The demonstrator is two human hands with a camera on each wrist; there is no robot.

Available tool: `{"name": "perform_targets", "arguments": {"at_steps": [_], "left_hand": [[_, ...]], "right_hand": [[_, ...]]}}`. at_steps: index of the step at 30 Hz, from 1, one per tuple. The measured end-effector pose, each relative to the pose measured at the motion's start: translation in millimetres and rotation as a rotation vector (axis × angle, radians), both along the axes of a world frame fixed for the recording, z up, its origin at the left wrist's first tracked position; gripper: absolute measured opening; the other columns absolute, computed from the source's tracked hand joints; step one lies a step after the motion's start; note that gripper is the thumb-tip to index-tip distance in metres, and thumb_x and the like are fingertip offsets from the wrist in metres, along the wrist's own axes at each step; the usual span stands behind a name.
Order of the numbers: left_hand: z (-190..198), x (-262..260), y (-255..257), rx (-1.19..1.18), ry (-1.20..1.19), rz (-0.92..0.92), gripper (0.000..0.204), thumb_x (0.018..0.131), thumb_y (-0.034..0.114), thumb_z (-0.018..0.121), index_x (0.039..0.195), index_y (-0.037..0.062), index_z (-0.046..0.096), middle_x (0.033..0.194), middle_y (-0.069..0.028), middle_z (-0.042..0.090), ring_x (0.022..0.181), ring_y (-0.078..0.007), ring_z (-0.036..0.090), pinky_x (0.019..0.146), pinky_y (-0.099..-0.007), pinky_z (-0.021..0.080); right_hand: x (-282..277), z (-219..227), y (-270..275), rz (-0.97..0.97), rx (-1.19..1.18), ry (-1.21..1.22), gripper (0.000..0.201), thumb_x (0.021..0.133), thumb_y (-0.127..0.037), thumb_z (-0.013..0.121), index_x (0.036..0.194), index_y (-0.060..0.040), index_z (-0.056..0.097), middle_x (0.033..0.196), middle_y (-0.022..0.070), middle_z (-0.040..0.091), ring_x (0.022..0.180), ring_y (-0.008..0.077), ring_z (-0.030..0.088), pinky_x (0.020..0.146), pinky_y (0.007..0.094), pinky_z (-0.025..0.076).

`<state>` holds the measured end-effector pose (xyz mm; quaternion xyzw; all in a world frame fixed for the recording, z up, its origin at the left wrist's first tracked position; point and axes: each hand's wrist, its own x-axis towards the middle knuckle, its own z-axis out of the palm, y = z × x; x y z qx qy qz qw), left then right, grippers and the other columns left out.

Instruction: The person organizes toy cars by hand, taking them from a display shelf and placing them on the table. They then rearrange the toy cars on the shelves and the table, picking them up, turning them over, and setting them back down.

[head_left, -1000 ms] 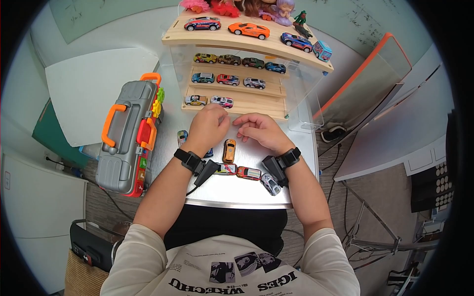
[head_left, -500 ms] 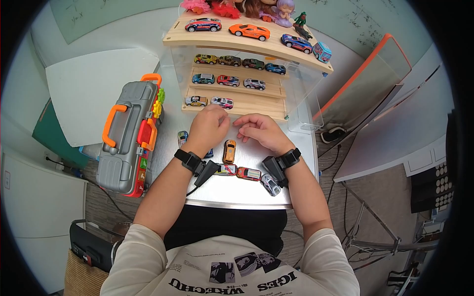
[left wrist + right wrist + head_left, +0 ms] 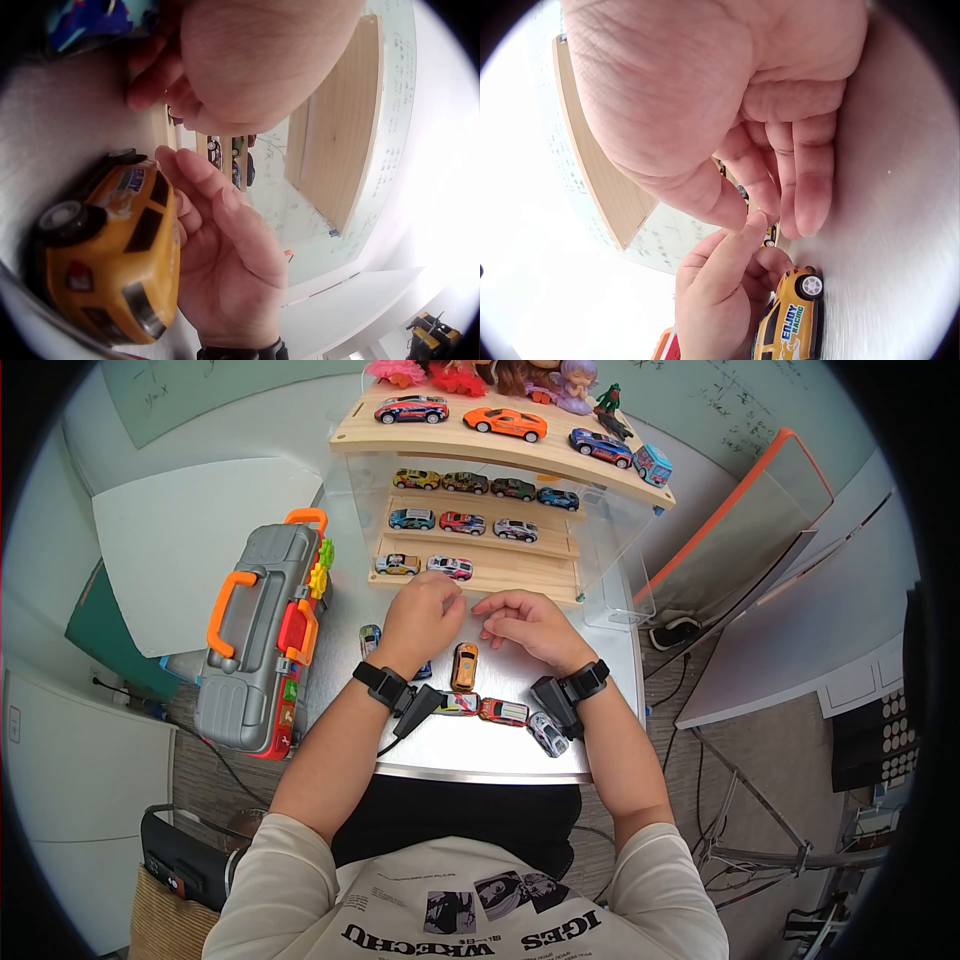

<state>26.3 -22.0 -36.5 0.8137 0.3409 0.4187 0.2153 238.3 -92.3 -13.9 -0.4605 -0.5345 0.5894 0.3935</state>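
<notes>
Both hands are over the metal table in front of the wooden shelf, with nothing visible in either. In the head view the left hand (image 3: 424, 624) has its back up and its fingers turned inward. Facing it across a small gap, the right hand (image 3: 527, 626) has loosely bent fingers, seen from the palm side in the right wrist view. An orange-yellow toy car (image 3: 464, 667) stands just below the gap between the hands; its side reads "ENJOY RACING" in the right wrist view. A blue toy car (image 3: 97, 21) is partly hidden by the left hand.
A red-and-white toy car (image 3: 504, 711) and a silver one (image 3: 547, 734) are near the front edge. Toy cars line the tiered shelf (image 3: 520, 570); dolls and larger cars top it. A grey toolbox (image 3: 255, 650) with orange handles occupies the left side.
</notes>
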Motion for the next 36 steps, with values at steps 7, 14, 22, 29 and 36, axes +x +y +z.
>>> {"name": "perform_targets", "arguments": {"at_steps": [7, 14, 22, 29, 36], "left_hand": [[1.6, -0.2, -1.6, -0.014, -0.009, -0.003, 0.016, 0.087, 0.01, 0.07, 0.093, -0.0036, 0.074, 0.098, -0.0146, 0.073, 0.074, -0.0281, 0.067, 0.066, -0.036, 0.054], [0.6, -0.3, -1.0, 0.009, -0.006, -0.007, 0.016, 0.087, 0.01, 0.07, 0.093, -0.0038, 0.073, 0.099, -0.0148, 0.073, 0.075, -0.0284, 0.067, 0.066, -0.0364, 0.054], [3.9, -1.2, -3.0, -0.002, 0.006, -0.017, 0.016, 0.087, 0.01, 0.07, 0.093, -0.0042, 0.073, 0.1, -0.0156, 0.072, 0.077, -0.0291, 0.067, 0.067, -0.0365, 0.054], [7.3, -0.7, -6.5, -0.021, 0.039, -0.009, 0.018, 0.086, 0.012, 0.069, 0.093, -0.0038, 0.074, 0.094, -0.0169, 0.072, 0.081, -0.0329, 0.068, 0.07, -0.0404, 0.054], [9.0, -0.1, -7.1, -0.043, 0.094, -0.009, 0.018, 0.086, 0.013, 0.068, 0.092, -0.0023, 0.075, 0.087, -0.0175, 0.071, 0.082, -0.0349, 0.067, 0.073, -0.0429, 0.053]], "right_hand": [[-0.9, 1.2, 0.1, -0.007, 0.011, 0.005, 0.027, 0.097, -0.004, 0.065, 0.123, 0.0041, 0.066, 0.097, 0.0083, 0.073, 0.084, 0.0137, 0.068, 0.079, 0.0271, 0.056], [0.1, 1.1, -0.1, -0.002, -0.003, -0.012, 0.028, 0.098, -0.006, 0.065, 0.125, 0.0021, 0.067, 0.1, 0.0081, 0.074, 0.087, 0.012, 0.068, 0.082, 0.026, 0.055], [-1.5, 3.4, -0.7, -0.016, 0.003, 0.008, 0.027, 0.097, -0.005, 0.066, 0.123, 0.0038, 0.066, 0.096, 0.0085, 0.074, 0.085, 0.0138, 0.068, 0.08, 0.0275, 0.056], [-2.0, 2.5, -0.6, -0.012, -0.002, -0.002, 0.028, 0.097, -0.004, 0.065, 0.124, 0.004, 0.065, 0.097, 0.0087, 0.074, 0.085, 0.0135, 0.068, 0.08, 0.0272, 0.056], [-1.8, 0.9, 0.1, -0.009, -0.006, 0.0, 0.027, 0.097, -0.003, 0.064, 0.124, 0.0043, 0.065, 0.097, 0.0088, 0.074, 0.085, 0.0136, 0.069, 0.08, 0.0275, 0.057]]}}
